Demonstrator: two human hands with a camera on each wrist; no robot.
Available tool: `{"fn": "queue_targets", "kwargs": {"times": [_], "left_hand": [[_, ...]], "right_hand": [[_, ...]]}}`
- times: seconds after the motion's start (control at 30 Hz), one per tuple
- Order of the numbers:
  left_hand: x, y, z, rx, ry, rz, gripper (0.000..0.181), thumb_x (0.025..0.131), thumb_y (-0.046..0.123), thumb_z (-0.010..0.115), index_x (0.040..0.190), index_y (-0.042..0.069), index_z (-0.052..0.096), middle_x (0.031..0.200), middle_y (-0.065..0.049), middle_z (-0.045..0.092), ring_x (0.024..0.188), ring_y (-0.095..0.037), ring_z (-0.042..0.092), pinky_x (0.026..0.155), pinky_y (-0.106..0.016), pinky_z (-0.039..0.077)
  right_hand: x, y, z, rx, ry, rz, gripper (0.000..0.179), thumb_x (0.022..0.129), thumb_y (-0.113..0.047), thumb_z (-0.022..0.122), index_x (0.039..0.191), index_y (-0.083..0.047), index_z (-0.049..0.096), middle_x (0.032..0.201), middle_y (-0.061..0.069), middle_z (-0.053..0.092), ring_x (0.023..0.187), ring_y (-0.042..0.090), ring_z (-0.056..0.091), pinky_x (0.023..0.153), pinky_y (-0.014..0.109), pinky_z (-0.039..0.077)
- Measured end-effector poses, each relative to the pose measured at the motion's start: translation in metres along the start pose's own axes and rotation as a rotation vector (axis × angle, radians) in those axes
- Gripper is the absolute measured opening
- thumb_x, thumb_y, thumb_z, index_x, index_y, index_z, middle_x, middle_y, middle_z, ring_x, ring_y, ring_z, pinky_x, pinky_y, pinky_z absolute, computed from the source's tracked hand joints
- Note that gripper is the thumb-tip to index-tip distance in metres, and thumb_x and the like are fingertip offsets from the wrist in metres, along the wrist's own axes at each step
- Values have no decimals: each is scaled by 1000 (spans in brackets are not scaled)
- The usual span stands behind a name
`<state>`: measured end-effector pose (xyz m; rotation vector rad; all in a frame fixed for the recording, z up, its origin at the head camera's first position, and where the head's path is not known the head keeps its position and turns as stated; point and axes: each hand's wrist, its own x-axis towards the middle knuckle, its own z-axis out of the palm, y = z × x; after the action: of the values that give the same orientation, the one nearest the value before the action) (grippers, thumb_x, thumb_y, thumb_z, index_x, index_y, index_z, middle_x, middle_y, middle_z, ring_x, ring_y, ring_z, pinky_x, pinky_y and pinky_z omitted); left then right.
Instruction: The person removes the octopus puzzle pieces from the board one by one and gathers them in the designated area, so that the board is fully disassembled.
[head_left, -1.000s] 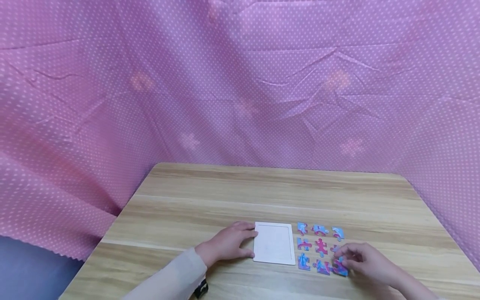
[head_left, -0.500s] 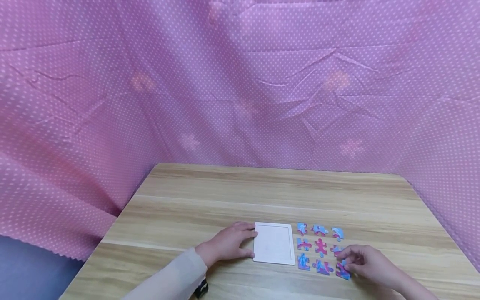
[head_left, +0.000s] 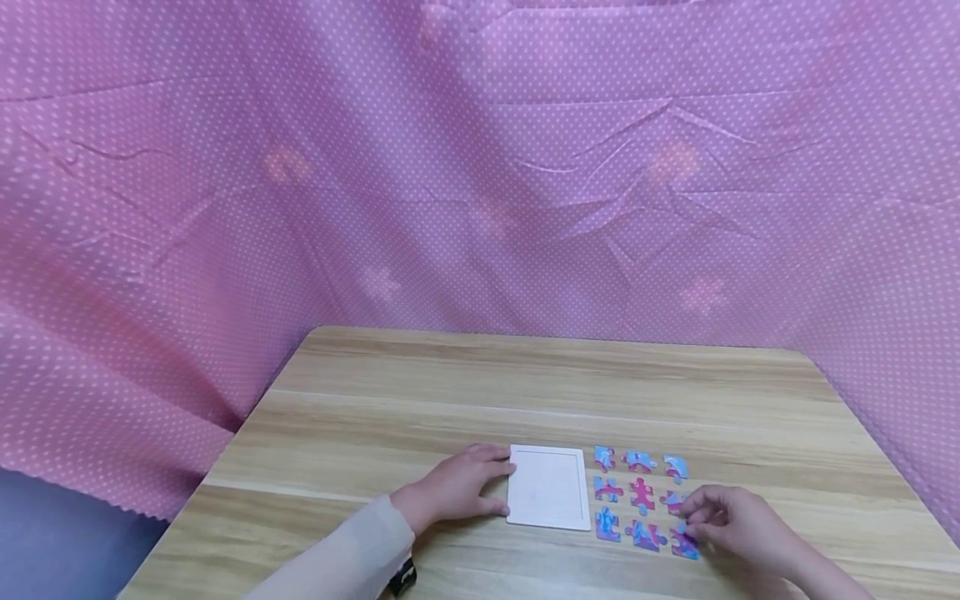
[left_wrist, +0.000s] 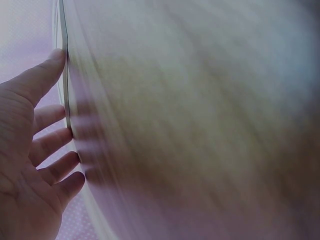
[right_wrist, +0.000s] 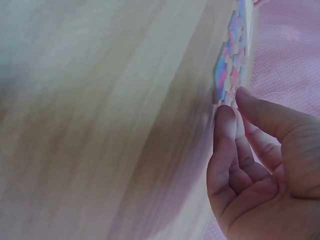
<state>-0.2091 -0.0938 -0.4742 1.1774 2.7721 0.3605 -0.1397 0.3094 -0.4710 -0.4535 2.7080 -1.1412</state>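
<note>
My left hand (head_left: 459, 487) lies on the wood with its thumb and fingertips against the left edge of a white square puzzle tray (head_left: 550, 487). In the left wrist view the hand's fingers (left_wrist: 52, 145) are spread along that thin edge. To the right of the tray, jigsaw pieces (head_left: 642, 493) in blue, pink and purple lie apart in three rows of three. My right hand (head_left: 738, 525) is loosely bent beside the lower right piece (head_left: 684, 543), fingertips right at its upper right edge. The right-middle piece (head_left: 672, 501) is partly covered by its fingers.
The wooden table (head_left: 555, 375) has rounded far corners. Pink dotted cloth (head_left: 487, 167) hangs behind it and at both sides. A small black object (head_left: 403, 577) shows at the left sleeve (head_left: 352, 550).
The lower right piece has shifted slightly toward the front right and turned a little under my right hand, whose fingertips now sit nearer its edge. My left hand and the tray stay put.
</note>
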Motion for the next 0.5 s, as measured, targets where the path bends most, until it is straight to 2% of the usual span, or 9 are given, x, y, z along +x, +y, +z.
{"fn": "queue_targets", "kwargs": {"times": [0.27,0.4,0.5], "left_hand": [[0,-3,2,-45,14,-6,59,83,46,70,131,11,59,141,-8,47,131,-25,40,107,-38,32],[-1,-3,-1,-94,10,-57,62,84,49,68,134,14,56,144,-6,43,132,-24,38,108,-40,30],[-3,-5,-6,-138,39,-100,65,84,51,66,136,15,54,146,-8,40,133,-27,36,109,-44,29]], "right_hand": [[13,-15,-2,64,37,-40,26,82,-20,74,100,-3,66,90,-1,67,78,7,61,69,24,53],[23,-25,-2,126,32,-33,31,84,-20,72,107,1,64,95,6,66,80,12,64,66,27,55],[32,-32,-2,175,22,-38,35,88,-19,69,112,4,60,99,12,65,82,20,65,66,30,56]]}}
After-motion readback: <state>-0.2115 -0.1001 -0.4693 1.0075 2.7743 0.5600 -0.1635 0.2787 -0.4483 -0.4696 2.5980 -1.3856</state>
